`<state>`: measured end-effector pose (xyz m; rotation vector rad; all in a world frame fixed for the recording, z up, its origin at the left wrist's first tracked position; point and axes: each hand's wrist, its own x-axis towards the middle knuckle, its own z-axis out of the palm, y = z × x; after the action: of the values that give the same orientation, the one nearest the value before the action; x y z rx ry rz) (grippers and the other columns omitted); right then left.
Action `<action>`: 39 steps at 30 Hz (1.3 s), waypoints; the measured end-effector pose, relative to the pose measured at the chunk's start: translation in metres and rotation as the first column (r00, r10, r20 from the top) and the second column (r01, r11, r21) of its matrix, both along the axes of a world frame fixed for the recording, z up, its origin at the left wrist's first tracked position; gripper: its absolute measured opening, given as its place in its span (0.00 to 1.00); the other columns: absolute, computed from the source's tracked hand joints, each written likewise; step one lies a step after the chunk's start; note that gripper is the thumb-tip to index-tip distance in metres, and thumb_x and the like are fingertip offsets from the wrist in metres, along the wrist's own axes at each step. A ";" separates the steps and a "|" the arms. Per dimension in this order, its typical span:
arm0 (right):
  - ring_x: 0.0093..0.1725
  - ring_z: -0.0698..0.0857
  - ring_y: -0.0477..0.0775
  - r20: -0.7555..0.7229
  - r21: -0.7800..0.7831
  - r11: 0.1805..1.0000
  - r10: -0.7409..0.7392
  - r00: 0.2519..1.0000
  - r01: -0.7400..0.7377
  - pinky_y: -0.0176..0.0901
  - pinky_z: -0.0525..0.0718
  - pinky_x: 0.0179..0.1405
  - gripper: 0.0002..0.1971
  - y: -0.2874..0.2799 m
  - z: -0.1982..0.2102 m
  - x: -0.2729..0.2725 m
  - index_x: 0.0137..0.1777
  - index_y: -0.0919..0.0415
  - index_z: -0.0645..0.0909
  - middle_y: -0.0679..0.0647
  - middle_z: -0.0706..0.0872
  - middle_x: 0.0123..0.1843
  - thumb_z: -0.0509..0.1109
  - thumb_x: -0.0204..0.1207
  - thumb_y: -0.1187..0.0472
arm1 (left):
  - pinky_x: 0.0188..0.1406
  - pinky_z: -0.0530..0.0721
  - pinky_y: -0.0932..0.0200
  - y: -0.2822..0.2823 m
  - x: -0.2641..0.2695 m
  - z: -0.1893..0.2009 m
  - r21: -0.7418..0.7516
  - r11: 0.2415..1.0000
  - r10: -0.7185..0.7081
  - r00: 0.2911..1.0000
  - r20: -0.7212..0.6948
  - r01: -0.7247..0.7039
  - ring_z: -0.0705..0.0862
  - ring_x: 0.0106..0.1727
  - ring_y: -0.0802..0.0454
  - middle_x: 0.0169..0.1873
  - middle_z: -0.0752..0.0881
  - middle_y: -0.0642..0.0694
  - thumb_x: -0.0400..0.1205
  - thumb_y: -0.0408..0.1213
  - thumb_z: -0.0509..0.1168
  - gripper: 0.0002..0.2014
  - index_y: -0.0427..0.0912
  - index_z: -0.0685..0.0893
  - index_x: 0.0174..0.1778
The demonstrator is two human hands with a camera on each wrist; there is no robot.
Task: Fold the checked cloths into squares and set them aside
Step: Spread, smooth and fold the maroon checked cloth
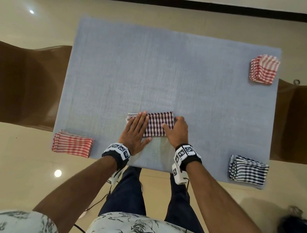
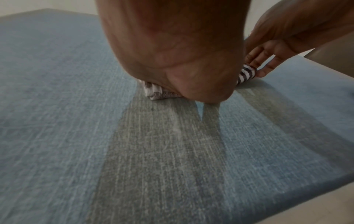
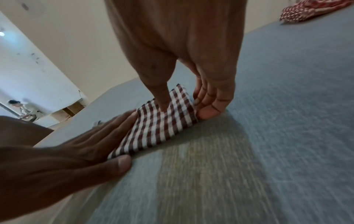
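A maroon-and-white checked cloth (image 1: 159, 125) lies folded into a small rectangle near the front middle of the blue-covered table (image 1: 154, 68). My left hand (image 1: 136, 128) lies flat on the cloth's left part with straight fingers, pressing it down. My right hand (image 1: 179, 131) is at the cloth's right edge. In the right wrist view its thumb presses on top of the cloth (image 3: 162, 125), and its fingers (image 3: 208, 97) curl against that edge. In the left wrist view the cloth (image 2: 247, 74) peeks out under my left palm (image 2: 172, 53).
A folded red checked cloth (image 1: 72, 145) lies at the front left corner. A blue checked stack (image 1: 247, 171) sits at the front right and a red checked stack (image 1: 264, 69) at the far right. Brown chairs (image 1: 18, 80) flank the table.
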<state>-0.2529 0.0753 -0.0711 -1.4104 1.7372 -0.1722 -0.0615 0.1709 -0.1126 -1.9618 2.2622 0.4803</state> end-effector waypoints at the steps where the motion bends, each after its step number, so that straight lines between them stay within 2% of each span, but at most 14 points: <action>1: 0.59 0.84 0.54 0.007 0.031 0.999 -0.030 1.000 0.030 0.49 0.87 0.60 0.28 -0.005 0.000 0.000 0.69 0.64 0.76 0.55 0.83 0.62 0.81 0.75 0.52 | 0.90 0.53 0.38 0.000 0.000 0.000 0.000 1.000 -0.001 1.000 0.006 0.001 0.46 0.92 0.39 0.91 0.46 0.35 0.89 0.64 0.50 0.44 0.34 0.51 0.90; 4: 0.48 0.89 0.53 0.030 0.159 0.987 -0.039 0.999 0.034 0.47 0.89 0.44 0.17 -0.016 0.001 -0.003 0.52 0.64 0.85 0.54 0.90 0.51 0.83 0.73 0.52 | 0.90 0.53 0.37 0.001 -0.002 0.000 -0.011 1.000 -0.001 1.000 0.006 0.001 0.47 0.92 0.38 0.91 0.47 0.35 0.89 0.64 0.49 0.43 0.33 0.51 0.90; 7: 0.37 0.88 0.51 0.047 0.268 0.963 -0.031 0.998 0.017 0.38 0.79 0.29 0.15 -0.020 0.000 -0.005 0.36 0.58 0.82 0.55 0.91 0.40 0.83 0.73 0.51 | 0.90 0.55 0.36 0.002 -0.003 -0.001 -0.016 1.000 0.000 1.000 -0.002 0.000 0.47 0.92 0.38 0.91 0.47 0.34 0.88 0.63 0.50 0.43 0.33 0.51 0.90; 12: 0.28 0.80 0.44 0.065 0.133 0.991 -0.038 0.997 0.029 0.33 0.71 0.24 0.20 -0.012 0.007 -0.005 0.27 0.54 0.75 0.47 0.83 0.29 0.81 0.74 0.54 | 0.89 0.55 0.35 0.004 -0.012 0.010 -0.051 0.998 0.023 1.000 0.008 -0.023 0.47 0.92 0.36 0.90 0.47 0.32 0.88 0.57 0.54 0.41 0.33 0.50 0.90; 14: 0.27 0.80 0.42 0.089 0.088 0.995 -0.063 0.994 0.055 0.30 0.72 0.23 0.18 -0.009 0.008 -0.007 0.28 0.54 0.77 0.46 0.83 0.29 0.82 0.74 0.58 | 0.87 0.63 0.34 0.008 -0.018 0.016 -0.099 0.995 0.009 1.000 -0.007 -0.009 0.54 0.90 0.33 0.89 0.54 0.30 0.88 0.45 0.60 0.37 0.34 0.54 0.90; 16: 0.33 0.86 0.46 0.098 0.054 0.996 -0.081 0.992 0.076 0.38 0.83 0.29 0.10 -0.006 0.007 -0.009 0.35 0.59 0.85 0.50 0.88 0.34 0.82 0.73 0.60 | 0.81 0.73 0.36 0.015 -0.021 0.018 -0.119 0.992 -0.045 0.999 -0.025 0.041 0.67 0.85 0.33 0.84 0.65 0.31 0.84 0.34 0.66 0.36 0.38 0.61 0.88; 18: 0.40 0.90 0.51 0.097 0.027 0.996 -0.089 0.991 0.087 0.46 0.91 0.38 0.07 -0.004 0.007 -0.013 0.46 0.63 0.90 0.54 0.92 0.42 0.83 0.72 0.61 | 0.77 0.79 0.39 0.020 -0.021 0.017 -0.130 0.989 -0.074 0.997 -0.035 0.069 0.74 0.79 0.36 0.80 0.71 0.32 0.82 0.31 0.69 0.36 0.40 0.65 0.87; 25: 0.43 0.87 0.47 0.114 -0.073 0.996 -0.040 0.993 0.049 0.29 0.82 0.39 0.15 -0.011 0.019 -0.026 0.61 0.60 0.89 0.50 0.91 0.49 0.81 0.74 0.62 | 0.70 0.83 0.42 0.002 -0.043 0.022 -0.104 0.991 -0.089 0.995 -0.053 0.083 0.77 0.75 0.36 0.78 0.73 0.32 0.83 0.31 0.54 0.33 0.42 0.63 0.88; 27: 0.39 0.86 0.45 0.121 -0.113 0.992 -0.036 0.992 0.050 0.23 0.80 0.35 0.17 -0.011 0.024 -0.026 0.63 0.58 0.88 0.50 0.90 0.44 0.81 0.74 0.63 | 0.71 0.83 0.42 -0.008 -0.052 0.028 -0.073 0.994 -0.082 0.992 -0.092 0.075 0.77 0.74 0.36 0.77 0.73 0.32 0.80 0.30 0.56 0.35 0.42 0.64 0.88; 29: 0.34 0.85 0.45 0.142 -0.145 0.989 -0.014 0.990 0.035 0.23 0.81 0.32 0.16 -0.008 0.031 -0.023 0.62 0.58 0.88 0.50 0.88 0.37 0.80 0.75 0.65 | 0.72 0.82 0.43 -0.017 -0.057 0.032 -0.032 0.999 -0.048 0.984 -0.173 0.043 0.76 0.73 0.37 0.76 0.73 0.33 0.79 0.26 0.58 0.36 0.42 0.66 0.87; 31: 0.33 0.86 0.48 0.138 -0.183 0.983 0.029 0.990 -0.004 0.30 0.86 0.34 0.16 -0.002 0.035 -0.014 0.62 0.57 0.88 0.49 0.87 0.34 0.79 0.75 0.66 | 0.68 0.84 0.44 -0.027 -0.054 0.034 0.026 0.999 0.036 0.952 -0.305 -0.030 0.78 0.69 0.37 0.72 0.76 0.35 0.80 0.24 0.62 0.31 0.41 0.73 0.82; 34: 0.35 0.85 0.50 0.095 -0.223 0.970 0.121 0.988 -0.097 0.43 0.88 0.38 0.18 0.012 0.035 0.005 0.64 0.56 0.87 0.50 0.86 0.36 0.77 0.74 0.66 | 0.57 0.87 0.47 -0.041 -0.038 0.044 0.113 0.981 0.193 0.840 -0.506 -0.157 0.86 0.57 0.43 0.59 0.88 0.40 0.82 0.28 0.60 0.17 0.40 0.85 0.64; 36: 0.38 0.82 0.50 0.058 -0.238 0.957 0.184 0.981 -0.165 0.37 0.81 0.39 0.19 0.023 0.035 0.019 0.65 0.57 0.86 0.51 0.84 0.41 0.76 0.74 0.66 | 0.48 0.83 0.58 -0.046 -0.023 0.052 0.175 0.939 0.340 0.732 -0.591 -0.294 0.87 0.46 0.48 0.48 0.91 0.43 0.84 0.29 0.60 0.12 0.40 0.89 0.52; 39: 0.43 0.79 0.48 0.035 -0.238 0.945 0.238 0.971 -0.224 0.32 0.74 0.42 0.19 0.038 0.036 0.038 0.66 0.60 0.85 0.53 0.82 0.48 0.76 0.75 0.66 | 0.44 0.82 0.57 -0.048 -0.002 0.051 0.342 0.797 0.598 0.579 -0.554 -0.497 0.89 0.41 0.47 0.41 0.91 0.44 0.85 0.27 0.61 0.10 0.37 0.89 0.49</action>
<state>-0.2153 0.1138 -0.0348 -1.7483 1.5224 -0.2963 -0.0632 0.1230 -0.0620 -2.7038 1.6933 1.5670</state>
